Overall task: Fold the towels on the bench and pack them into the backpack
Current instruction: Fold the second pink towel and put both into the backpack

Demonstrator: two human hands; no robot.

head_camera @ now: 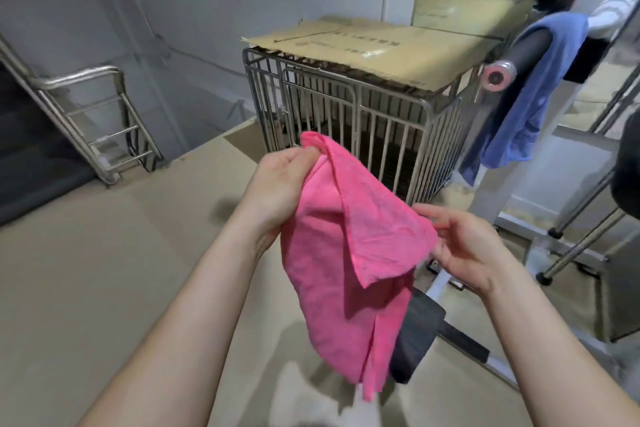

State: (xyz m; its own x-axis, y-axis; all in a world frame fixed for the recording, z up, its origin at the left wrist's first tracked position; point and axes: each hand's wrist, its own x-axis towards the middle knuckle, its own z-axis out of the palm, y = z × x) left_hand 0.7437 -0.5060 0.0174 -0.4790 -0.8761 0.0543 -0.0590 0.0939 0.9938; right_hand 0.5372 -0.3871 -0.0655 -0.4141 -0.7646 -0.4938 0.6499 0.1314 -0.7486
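Pinching the top corner between thumb and curled fingers, our left hand (277, 184) holds the pink microfibre towel (346, 270) up in the air at chest height. The cloth hangs from that pinch with its long axis running almost straight down, one flap folded over towards the right. Our right hand (464, 246) waits at that flap's right corner with fingers loosely spread. The fingertips seem only to touch the edge, though the cloth hides part of them. The free corner lies just left of those fingers, so we judge the right hand better placed to take it and pull the towel square.

Around us, a steel stair railing (86, 121) stands well off to the left. A wire cage topped with flattened cardboard (346, 107) sits behind the towel. Below the hanging cloth is the black padded bench seat (419, 333), the nearest surface for laying it flat. A blue cloth draped over a dark padded bar (533, 97) hangs further right. Nothing blocks the fold. We see no backpack.
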